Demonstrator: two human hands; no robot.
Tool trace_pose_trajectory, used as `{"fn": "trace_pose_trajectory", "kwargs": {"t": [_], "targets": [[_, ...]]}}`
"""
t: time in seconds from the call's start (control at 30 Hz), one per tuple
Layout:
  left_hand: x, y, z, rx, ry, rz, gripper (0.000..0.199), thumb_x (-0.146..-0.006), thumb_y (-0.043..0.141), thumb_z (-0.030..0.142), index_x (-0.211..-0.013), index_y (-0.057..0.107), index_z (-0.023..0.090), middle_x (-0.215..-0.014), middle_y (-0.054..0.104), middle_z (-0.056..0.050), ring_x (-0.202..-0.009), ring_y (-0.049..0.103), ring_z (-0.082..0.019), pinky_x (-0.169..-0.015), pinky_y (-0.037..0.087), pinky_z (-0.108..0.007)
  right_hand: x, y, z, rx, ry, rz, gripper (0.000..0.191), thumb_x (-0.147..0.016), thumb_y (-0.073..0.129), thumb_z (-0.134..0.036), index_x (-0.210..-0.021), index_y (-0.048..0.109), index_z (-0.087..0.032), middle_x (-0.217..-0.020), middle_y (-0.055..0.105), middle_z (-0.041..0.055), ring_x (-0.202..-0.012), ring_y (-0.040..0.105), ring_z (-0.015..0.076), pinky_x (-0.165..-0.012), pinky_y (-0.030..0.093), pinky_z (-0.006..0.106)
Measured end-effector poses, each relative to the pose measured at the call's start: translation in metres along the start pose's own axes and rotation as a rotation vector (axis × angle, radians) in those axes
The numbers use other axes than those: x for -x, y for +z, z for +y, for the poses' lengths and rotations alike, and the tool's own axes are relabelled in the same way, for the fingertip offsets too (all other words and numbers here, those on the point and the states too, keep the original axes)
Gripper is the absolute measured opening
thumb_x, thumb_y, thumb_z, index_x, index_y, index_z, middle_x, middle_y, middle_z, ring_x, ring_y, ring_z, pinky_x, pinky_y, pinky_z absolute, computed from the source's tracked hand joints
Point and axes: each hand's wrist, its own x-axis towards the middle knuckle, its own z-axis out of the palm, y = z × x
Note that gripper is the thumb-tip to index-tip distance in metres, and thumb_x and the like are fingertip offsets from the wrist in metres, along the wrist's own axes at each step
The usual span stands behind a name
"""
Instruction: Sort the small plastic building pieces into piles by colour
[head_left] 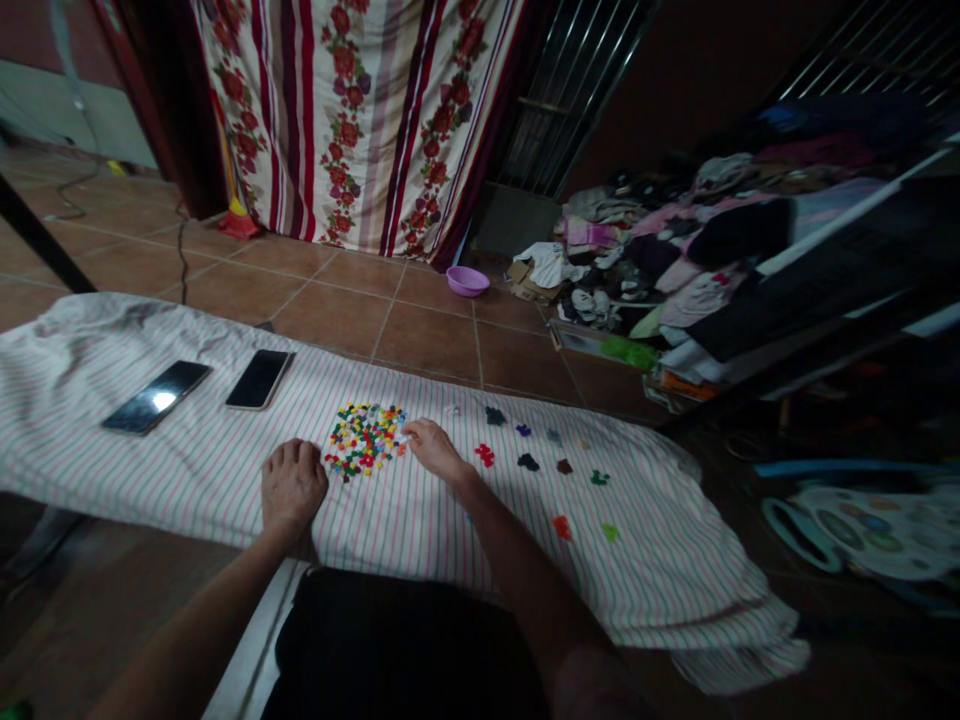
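Note:
A mixed pile of tiny coloured pieces (366, 440) lies on a striped cloth (420, 520). At the pile's right edge, my right hand (435, 447) has its fingertips pinched together; what they hold, if anything, is too small to make out. Palm down on the cloth, my left hand (294, 487) rests just left of the pile with nothing visible in it. Right of my right hand lie small single-colour groups, among them red pieces (485, 456), black pieces (528, 462), brown pieces (564, 467), orange pieces (562, 527) and lime-green pieces (610, 532).
Two phones, a larger one (156, 398) and a smaller one (259, 379), lie left of the pile. Beyond the table, a purple basin (468, 282) stands on the tiled floor before a floral curtain (352, 130). Heaped clothes (660, 230) are at the right.

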Motion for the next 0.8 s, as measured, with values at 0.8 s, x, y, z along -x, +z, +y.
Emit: {"fn": "trace_pose_trajectory", "kwargs": {"t": [0.8], "targets": [[0.001,-0.001,-0.001,0.009,0.006,0.01,0.018,-0.087,0.042,0.025,-0.095,0.056,0.017,-0.1,0.059,-0.01,-0.099,0.05,-0.027,-0.082,0.034,-0.038,0.005,0.006,0.007,-0.013,0.069,0.079,0.027,-0.087,0.048,-0.01,-0.102,0.068,-0.02,-0.101,0.063,0.0061,-0.095,0.059,0.0163,-0.087,0.045,0.027]]}}
